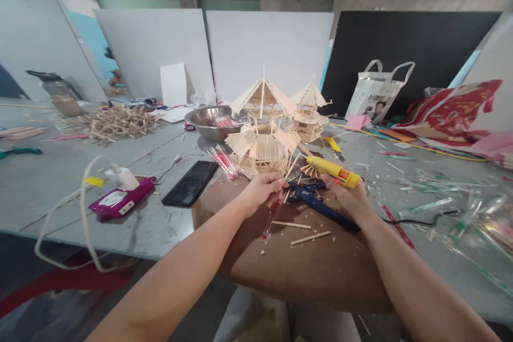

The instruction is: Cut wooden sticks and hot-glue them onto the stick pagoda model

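My left hand (265, 190) pinches a thin wooden stick (293, 166) that slants up to the right. In my right hand (348, 196) is a yellow hot glue gun (333, 170), its nozzle pointing left, close to the stick's upper end. Blue-handled pliers (326, 208) lie on the brown board (256, 272) between my hands. Loose wooden sticks (310, 238) and a red-marked clear wrapper (269, 227) rest nearer to me. Just beyond my hands stands a tiered pavilion model (264, 144) made of sticks, and behind it a smaller stick tower (310, 112).
A phone (191, 184) and a purple power strip (122, 197) with a white cable lie to the left. Farther back are a metal bowl (212, 120) and a heap of sticks (116, 124). Clear wrappers (460, 214) and a white bag (374, 93) are on the right.
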Demonstrator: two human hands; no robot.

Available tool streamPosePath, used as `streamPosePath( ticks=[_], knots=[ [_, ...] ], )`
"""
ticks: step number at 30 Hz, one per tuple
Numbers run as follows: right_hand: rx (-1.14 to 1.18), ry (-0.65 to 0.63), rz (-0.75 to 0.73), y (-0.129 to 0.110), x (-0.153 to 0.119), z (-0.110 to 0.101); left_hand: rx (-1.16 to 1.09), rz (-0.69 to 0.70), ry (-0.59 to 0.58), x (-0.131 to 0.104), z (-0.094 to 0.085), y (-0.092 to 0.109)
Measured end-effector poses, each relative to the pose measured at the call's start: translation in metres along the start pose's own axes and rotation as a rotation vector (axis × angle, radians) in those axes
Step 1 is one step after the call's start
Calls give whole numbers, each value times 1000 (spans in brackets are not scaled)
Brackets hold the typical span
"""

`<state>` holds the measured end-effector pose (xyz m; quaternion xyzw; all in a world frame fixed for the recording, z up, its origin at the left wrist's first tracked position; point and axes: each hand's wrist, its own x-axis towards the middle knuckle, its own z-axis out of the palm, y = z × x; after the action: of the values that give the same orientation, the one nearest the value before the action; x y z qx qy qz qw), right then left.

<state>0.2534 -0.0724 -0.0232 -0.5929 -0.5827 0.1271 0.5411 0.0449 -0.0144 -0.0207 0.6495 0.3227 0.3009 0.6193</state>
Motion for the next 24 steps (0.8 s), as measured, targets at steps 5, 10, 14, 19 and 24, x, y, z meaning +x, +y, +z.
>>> streamPosePath(
  ticks=[5,10,14,19,24],
  knots=[
    [-56,-6,-3,-1,-1,-1,1,3,-7,1,-1,-1],
    [-94,-34,-80,4,-1,1,-8,-2,9,0,-2,-1],
    [-110,-42,-194,12,-1,4,-9,-5,12,-1,-2,1],
    [-153,-69,-258,18,-1,6,-16,-1,13,-1,-2,1],
    [-140,-87,-296,18,-2,7,-25,2,27,-2,-1,2]
  ],
)
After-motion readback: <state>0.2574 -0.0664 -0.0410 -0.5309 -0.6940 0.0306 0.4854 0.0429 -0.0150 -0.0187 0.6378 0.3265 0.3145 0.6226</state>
